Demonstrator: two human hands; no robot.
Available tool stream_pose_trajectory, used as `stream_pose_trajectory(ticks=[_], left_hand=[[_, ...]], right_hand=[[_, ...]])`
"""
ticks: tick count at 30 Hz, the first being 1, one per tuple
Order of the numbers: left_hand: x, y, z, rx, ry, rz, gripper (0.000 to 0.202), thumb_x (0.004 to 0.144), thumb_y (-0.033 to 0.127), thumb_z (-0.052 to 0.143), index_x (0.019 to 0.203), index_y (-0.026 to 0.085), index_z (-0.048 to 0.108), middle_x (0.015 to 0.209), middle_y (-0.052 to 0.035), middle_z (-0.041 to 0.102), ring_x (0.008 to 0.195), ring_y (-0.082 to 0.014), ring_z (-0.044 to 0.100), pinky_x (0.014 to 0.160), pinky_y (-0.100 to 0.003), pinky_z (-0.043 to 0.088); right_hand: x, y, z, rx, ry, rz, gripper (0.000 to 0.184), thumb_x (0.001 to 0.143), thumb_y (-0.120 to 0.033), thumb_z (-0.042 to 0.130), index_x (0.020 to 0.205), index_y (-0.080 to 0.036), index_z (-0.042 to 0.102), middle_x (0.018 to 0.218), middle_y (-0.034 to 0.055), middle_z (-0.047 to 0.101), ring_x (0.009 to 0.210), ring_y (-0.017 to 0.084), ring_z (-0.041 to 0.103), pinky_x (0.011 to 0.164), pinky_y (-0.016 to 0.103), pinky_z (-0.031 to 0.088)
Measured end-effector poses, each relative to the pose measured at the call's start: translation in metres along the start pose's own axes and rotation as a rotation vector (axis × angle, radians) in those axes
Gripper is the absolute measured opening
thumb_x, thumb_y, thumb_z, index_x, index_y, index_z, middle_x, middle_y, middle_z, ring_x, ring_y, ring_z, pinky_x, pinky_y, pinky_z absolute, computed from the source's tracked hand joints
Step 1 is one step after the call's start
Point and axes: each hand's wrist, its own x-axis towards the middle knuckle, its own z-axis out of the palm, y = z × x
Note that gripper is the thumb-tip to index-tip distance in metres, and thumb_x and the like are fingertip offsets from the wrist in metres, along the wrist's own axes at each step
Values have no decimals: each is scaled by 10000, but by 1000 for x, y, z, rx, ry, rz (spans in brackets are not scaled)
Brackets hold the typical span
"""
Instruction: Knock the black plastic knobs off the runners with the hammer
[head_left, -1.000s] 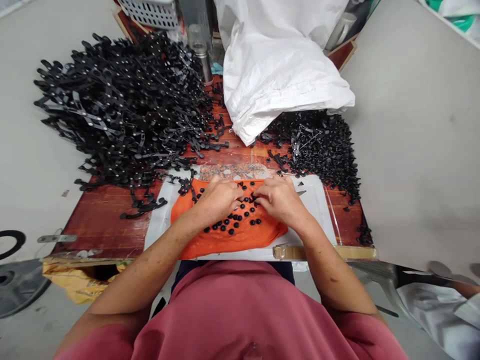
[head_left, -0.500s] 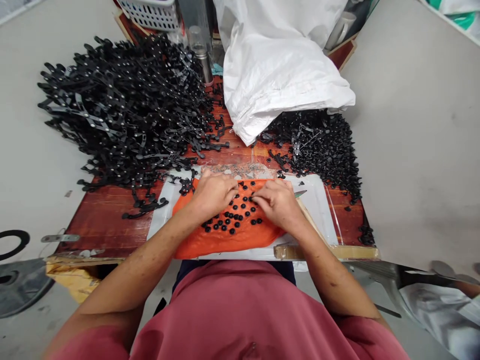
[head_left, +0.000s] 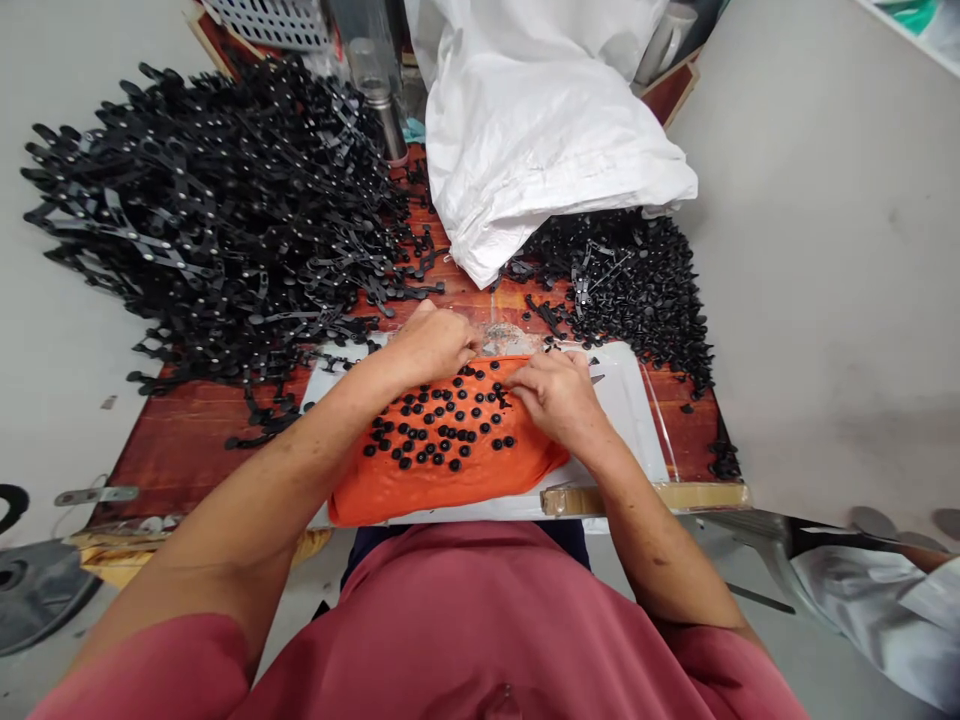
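Small black buttons (head_left: 435, 435) dot an orange cloth (head_left: 450, 485) at frame centre. The right hand (head_left: 555, 395) curls at their right edge and the left hand (head_left: 431, 345) at the cloth's far edge. Their fingertips are hidden, so neither grip can be told. Above, a white sack (head_left: 540, 130) runs off the frame.

**A:** Where does the orange fabric cloth (head_left: 450, 490) lie?

**B:** On the white flat plastic sheet (head_left: 626, 395), at the near edge of the red-brown wooden surface (head_left: 187, 445). The small black round plastic caps (head_left: 431, 430) lie on the cloth.

**A:** What lies behind it?

**B:** Far left: the large heap of black plastic strips (head_left: 210, 210). Far centre: the white woven sack (head_left: 540, 140), with the metal cylindrical flask (head_left: 384, 115) just left of it. Right, partly under the sack: the heap of small black plastic parts (head_left: 637, 290).

**A:** The hands?

**B:** Left hand (head_left: 431, 345) at the cloth's far edge; right hand (head_left: 555, 395) on its right part, beside the caps.
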Motion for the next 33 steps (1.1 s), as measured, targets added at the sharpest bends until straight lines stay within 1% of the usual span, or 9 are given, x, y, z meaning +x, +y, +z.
stream_pose_trajectory(ticks=[2,5,8,11,15,19,24,29,33], left_hand=[[-2,1,-1,-29,16,32,194,831,184,577,867,258,753,932,-21,772,926,-221,658,908,-391,356],[-3,8,-3,-11,-31,68,209,829,166,578,870,256,762,940,-27,777,969,-229,667,907,-388,358],[-2,15,-4,66,-79,35,198,855,186,564,827,230,755,918,-54,773,954,-243,676,889,-396,370],[-4,18,-5,119,-85,1,214,882,214,545,841,212,755,935,-82,772,939,-262,682,865,-409,376],[-13,21,-3,134,-37,10,191,878,239,569,851,210,756,917,-88,763,912,-274,677,861,-427,367],[-18,28,5,133,-4,14,154,863,199,599,859,193,753,911,-97,760,927,-278,664,842,-420,358],[-23,30,17,151,151,46,204,939,184,545,837,165,721,868,-109,742,881,-267,638,799,-418,347],[-38,29,18,103,146,53,202,942,233,587,807,176,726,819,-87,717,866,-271,623,798,-428,341],[-48,41,16,-7,137,69,163,939,280,612,867,211,741,844,-50,729,864,-244,630,849,-424,351]], right_hand=[[1,-1,3,-22,-29,-41,199,989,-207,624,1019,-281,806,942,32,718,968,231,540,919,400,243],[3,-2,6,-68,-60,-83,195,986,-218,634,1016,-290,813,930,37,699,956,237,513,917,412,234],[2,-2,9,-99,-56,-96,162,975,-230,650,951,-259,807,934,51,690,955,244,500,918,420,233],[-1,-2,11,-91,-28,-84,171,986,-223,625,908,-215,777,941,62,691,964,243,506,931,416,241],[-1,-1,7,-98,17,-37,167,998,-223,605,927,-202,755,945,65,696,966,246,511,909,413,253],[1,-2,6,-96,-22,-98,160,984,-226,636,967,-248,793,941,49,690,973,248,507,910,423,249],[-2,-3,14,-99,-46,-116,148,970,-246,666,985,-261,812,932,44,691,974,249,497,933,435,240],[-7,-6,15,-87,-27,-104,196,1002,-243,601,960,-226,792,929,54,691,928,235,481,900,421,248],[-8,-8,16,-98,-1,-114,185,999,-236,593,958,-212,772,924,55,683,926,235,483,884,418,249]])
